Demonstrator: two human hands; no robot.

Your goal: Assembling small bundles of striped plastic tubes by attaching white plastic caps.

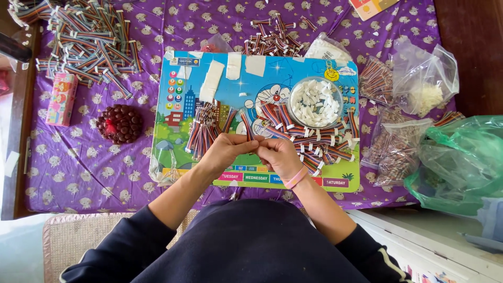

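Dark blue sleeves frame the near edge, and both forearms reach out to meet over a colourful cartoon board (pixel 335 67) lying on a purple printed tablecloth (pixel 78 167). The left hand (pixel 226 150) and right hand (pixel 279 155) are pinched together, fingertips closed on a short striped ribbon cable (pixel 250 137) held between them just above the board's near strip of coloured day labels; a pink band circles the right wrist. Holding it close and central seems to keep the work within easy reach of both heaps.

Left of the hands a tidy fanned bundle of cables (pixel 205 128) lies on the board; right of them sprawls a loose heap of cables with white ends (pixel 319 141), and just beyond it stands a clear round dish of small white pieces (pixel 315 102), near enough to pick from. White tape strips (pixel 212 79) are stuck along the board's far edge.

To the right lie clear plastic bags (pixel 398 147) of more cables and a green bag (pixel 461 157). Left, a dark beaded round thing (pixel 120 123) and a pink upright carton (pixel 61 98) rest apart. Farthest off, a large cable pile (pixel 89 39) fills the far left corner, a smaller pile (pixel 272 36) sits mid-far, and an orange card corner (pixel 369 8) shows at the far edge.
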